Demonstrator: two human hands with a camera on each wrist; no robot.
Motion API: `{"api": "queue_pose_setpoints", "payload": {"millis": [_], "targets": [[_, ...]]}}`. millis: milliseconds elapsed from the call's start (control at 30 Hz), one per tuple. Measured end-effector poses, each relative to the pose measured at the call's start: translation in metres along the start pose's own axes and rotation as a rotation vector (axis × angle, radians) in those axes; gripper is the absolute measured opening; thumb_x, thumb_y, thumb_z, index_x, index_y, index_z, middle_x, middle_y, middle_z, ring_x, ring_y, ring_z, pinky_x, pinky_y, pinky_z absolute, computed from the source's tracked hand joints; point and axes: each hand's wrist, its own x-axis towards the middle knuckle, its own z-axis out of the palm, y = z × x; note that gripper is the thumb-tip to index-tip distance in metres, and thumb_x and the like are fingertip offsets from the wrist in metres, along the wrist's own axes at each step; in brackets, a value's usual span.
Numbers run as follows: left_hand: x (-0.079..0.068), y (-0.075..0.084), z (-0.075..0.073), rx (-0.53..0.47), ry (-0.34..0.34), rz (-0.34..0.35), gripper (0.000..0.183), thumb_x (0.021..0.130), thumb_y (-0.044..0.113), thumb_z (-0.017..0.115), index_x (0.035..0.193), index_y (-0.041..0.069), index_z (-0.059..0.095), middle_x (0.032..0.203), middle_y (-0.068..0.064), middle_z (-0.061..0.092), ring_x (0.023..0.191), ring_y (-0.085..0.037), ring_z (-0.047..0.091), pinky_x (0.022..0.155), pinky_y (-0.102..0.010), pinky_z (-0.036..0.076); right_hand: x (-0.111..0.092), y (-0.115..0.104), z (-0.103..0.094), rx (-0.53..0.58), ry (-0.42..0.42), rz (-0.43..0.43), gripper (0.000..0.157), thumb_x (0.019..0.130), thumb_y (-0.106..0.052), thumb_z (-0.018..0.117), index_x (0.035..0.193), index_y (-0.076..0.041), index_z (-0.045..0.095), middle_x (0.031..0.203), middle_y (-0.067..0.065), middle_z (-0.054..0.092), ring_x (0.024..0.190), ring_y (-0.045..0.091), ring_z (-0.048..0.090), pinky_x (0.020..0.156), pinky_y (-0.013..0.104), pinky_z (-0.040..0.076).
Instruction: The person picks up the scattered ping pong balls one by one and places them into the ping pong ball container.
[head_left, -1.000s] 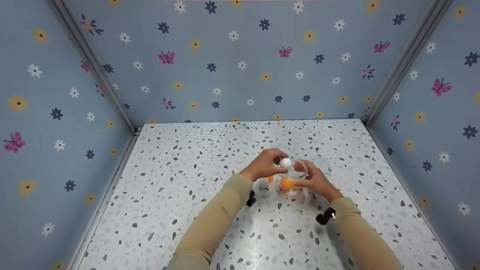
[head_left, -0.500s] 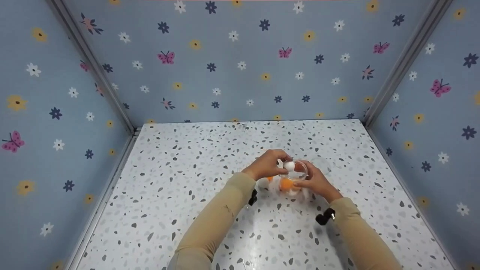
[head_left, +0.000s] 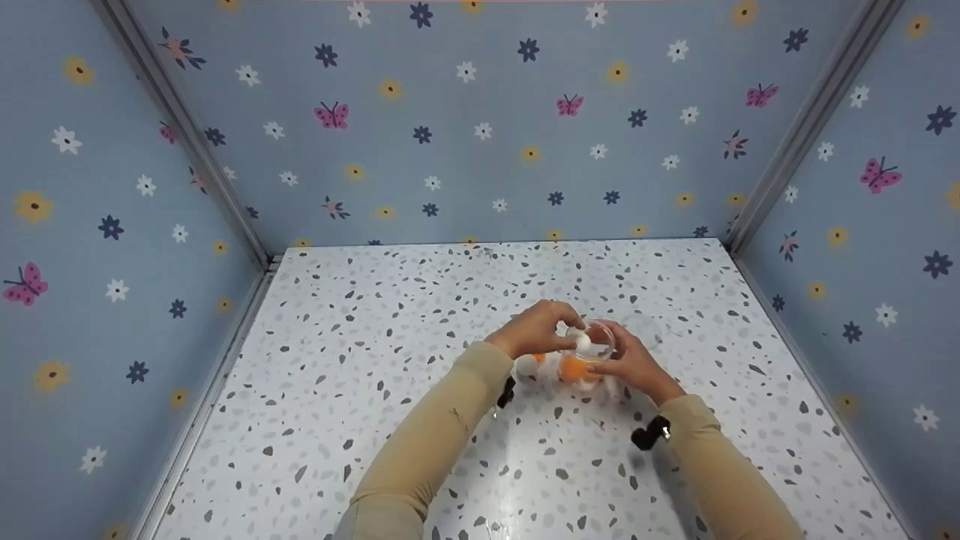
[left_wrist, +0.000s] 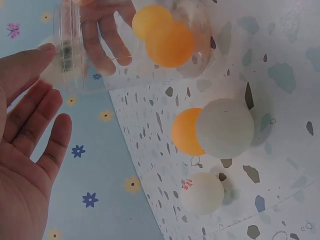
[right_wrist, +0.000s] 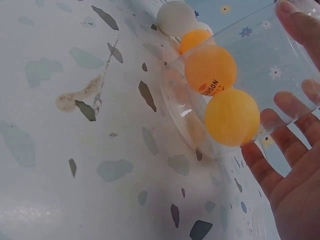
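My right hand [head_left: 630,360] holds a clear plastic jar [right_wrist: 250,30] tilted, its fingers and thumb around the wall. Two orange ping-pong balls, one with dark print [right_wrist: 210,70] and one plain [right_wrist: 232,117], lie at the jar's bottom. My left hand [head_left: 536,328] is at the jar's mouth, thumb and fingertips at a white ping-pong ball [head_left: 583,343] that sits right in the rim [left_wrist: 70,55]. Below the jar in the left wrist view, a white ball [left_wrist: 225,128], an orange ball [left_wrist: 187,131] and a white ball with red print [left_wrist: 202,194] rest on the table.
The speckled white table [head_left: 375,337] is enclosed by blue flowered panels [head_left: 480,112] at the back and sides. A faint clear round thing [head_left: 645,330] lies on the table beyond my right hand. Dark wrist cameras [head_left: 651,433] hang under both forearms.
My left hand has moved slightly right, bringing the white ball from beside the jar into its mouth; the ball now sits lower between the fingertips. The right hand and jar have stayed nearly still.
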Motion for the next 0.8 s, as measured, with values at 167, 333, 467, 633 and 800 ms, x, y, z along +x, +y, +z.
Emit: {"api": "queue_pose_setpoints", "payload": {"millis": [167, 333, 467, 633, 800], "targets": [[0.0009, -0.0005, 0.0005, 0.025, 0.0, 0.006, 0.028, 0.099, 0.008, 0.078, 0.127, 0.003, 0.079, 0.132, -0.01, 0.077, 0.131, -0.027, 0.069, 0.117, -0.035, 0.052, 0.0005, -0.0015, 0.0002, -0.01, 0.006, 0.038, 0.081, 0.088, 0.004, 0.087, 0.158, 0.001, 0.047, 0.153, 0.026, 0.059, 0.133, 0.011, 0.06, 0.1, 0.019, 0.054], [0.0007, -0.0012, 0.0015, 0.024, 0.008, 0.016, 0.027, 0.098, 0.008, 0.078, 0.125, 0.001, 0.079, 0.13, -0.011, 0.077, 0.129, -0.028, 0.069, 0.116, -0.035, 0.053, 0.0005, -0.0015, 0.0002, -0.037, 0.005, 0.049, 0.08, 0.088, 0.003, 0.086, 0.158, 0.001, 0.046, 0.154, 0.026, 0.059, 0.141, 0.033, 0.058, 0.103, 0.021, 0.053], [0.0005, -0.0009, 0.0017, 0.032, 0.01, 0.019, 0.027, 0.099, 0.009, 0.078, 0.125, 0.002, 0.079, 0.13, -0.011, 0.077, 0.129, -0.027, 0.07, 0.116, -0.036, 0.053, 0.0001, -0.0019, 0.0001, -0.056, 0.005, 0.042, 0.082, 0.089, -0.002, 0.088, 0.158, 0.003, 0.044, 0.155, 0.026, 0.059, 0.147, 0.044, 0.053, 0.103, 0.024, 0.053], [0.0005, -0.0009, 0.0022, 0.04, 0.015, 0.008, 0.027, 0.1, 0.01, 0.078, 0.126, 0.003, 0.079, 0.131, -0.01, 0.077, 0.13, -0.027, 0.069, 0.117, -0.035, 0.052, 0.0007, 0.0001, -0.0002, -0.026, -0.001, 0.031, 0.082, 0.089, 0.001, 0.086, 0.158, 0.005, 0.043, 0.154, 0.03, 0.057, 0.145, 0.05, 0.051, 0.099, 0.023, 0.056], [-0.001, -0.0018, 0.0024, -0.007, 0.046, -0.01, 0.03, 0.1, 0.011, 0.079, 0.128, 0.001, 0.077, 0.13, -0.013, 0.077, 0.127, -0.029, 0.07, 0.115, -0.043, 0.054, 0.0007, 0.0011, 0.0002, -0.015, -0.002, 0.034, 0.081, 0.089, 0.001, 0.087, 0.159, 0.0, 0.046, 0.154, 0.029, 0.057, 0.146, 0.05, 0.051, 0.097, 0.021, 0.056]]}}
